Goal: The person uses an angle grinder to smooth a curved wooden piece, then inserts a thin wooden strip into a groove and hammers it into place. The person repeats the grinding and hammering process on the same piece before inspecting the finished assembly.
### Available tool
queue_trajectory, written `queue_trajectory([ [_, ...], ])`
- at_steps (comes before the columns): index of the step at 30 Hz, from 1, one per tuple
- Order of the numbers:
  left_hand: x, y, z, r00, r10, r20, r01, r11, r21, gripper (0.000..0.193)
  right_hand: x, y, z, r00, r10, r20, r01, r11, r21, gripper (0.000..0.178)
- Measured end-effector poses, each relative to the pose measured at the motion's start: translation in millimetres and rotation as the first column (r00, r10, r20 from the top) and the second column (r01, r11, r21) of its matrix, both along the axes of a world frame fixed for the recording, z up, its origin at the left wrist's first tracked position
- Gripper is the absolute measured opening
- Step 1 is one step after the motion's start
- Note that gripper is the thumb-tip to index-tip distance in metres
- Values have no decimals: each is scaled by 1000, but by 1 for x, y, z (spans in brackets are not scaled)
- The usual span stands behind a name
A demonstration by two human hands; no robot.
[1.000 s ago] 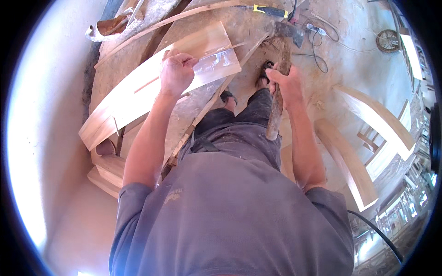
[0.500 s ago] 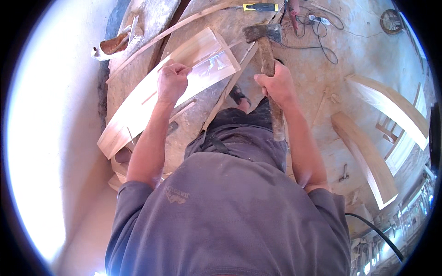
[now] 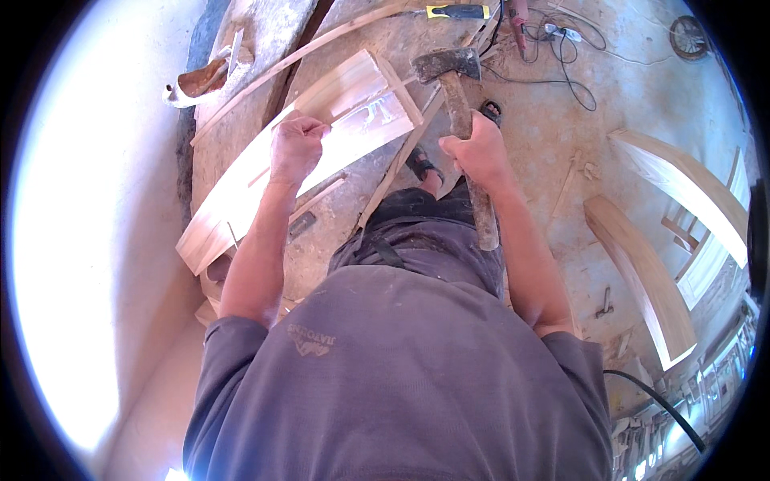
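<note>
My right hand (image 3: pixel 481 154) is wrapped round the wooden handle of an axe (image 3: pixel 446 66), whose dark, worn head points away from me. The handle's lower end hangs down near my trousers. On the workbench (image 3: pixel 321 232) lies a pale, curved wooden panel (image 3: pixel 241 188), slanting from lower left to upper right. A straight wooden piece (image 3: pixel 399 90) crosses its far right end. Over the panel's middle my left hand (image 3: pixel 298 148) is closed, fingers curled together. Whatever its fingers may hold is too small or hidden to name.
A yellow-and-black-handled tool (image 3: pixel 458 12) and a long thin strip of wood (image 3: pixel 297 54) lie at the bench's far side. A curved container (image 3: pixel 200 82) sits at far left. Cables (image 3: pixel 564 60) and curved wooden pieces (image 3: pixel 642 276) are on the floor to the right.
The axe head has shifted slightly left and toward me in the picture, along with my right hand. My left hand stays closed over the panel. The whole view has moved slightly.
</note>
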State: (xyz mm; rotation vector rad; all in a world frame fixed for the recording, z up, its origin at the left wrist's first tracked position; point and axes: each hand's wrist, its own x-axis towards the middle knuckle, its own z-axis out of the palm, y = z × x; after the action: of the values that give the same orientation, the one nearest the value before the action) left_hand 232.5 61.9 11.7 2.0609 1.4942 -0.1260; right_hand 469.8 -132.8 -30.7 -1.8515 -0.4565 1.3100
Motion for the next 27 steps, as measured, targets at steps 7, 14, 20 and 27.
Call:
queue_trajectory([
  [7, -6, 4, 1, 999, -33, 15, 33, 999, 11, 13, -7, 3, -7, 998, 6, 64, -9, 999, 39, 24],
  [14, -20, 13, -12, 987, -152, 43, 148, 985, 85, 13, -17, 4, -6, 999, -25, 44, 26, 1000, -8, 36],
  [20, -11, 6, 4, 999, -30, -29, 30, 1000, -10, 12, -18, 7, -3, 998, -55, -15, 56, 998, 33, 29],
  [27, -19, 12, 2, 998, -10, -69, 7, 999, -52, 13, -14, 11, -2, 998, -42, -46, 43, 999, 10, 38],
])
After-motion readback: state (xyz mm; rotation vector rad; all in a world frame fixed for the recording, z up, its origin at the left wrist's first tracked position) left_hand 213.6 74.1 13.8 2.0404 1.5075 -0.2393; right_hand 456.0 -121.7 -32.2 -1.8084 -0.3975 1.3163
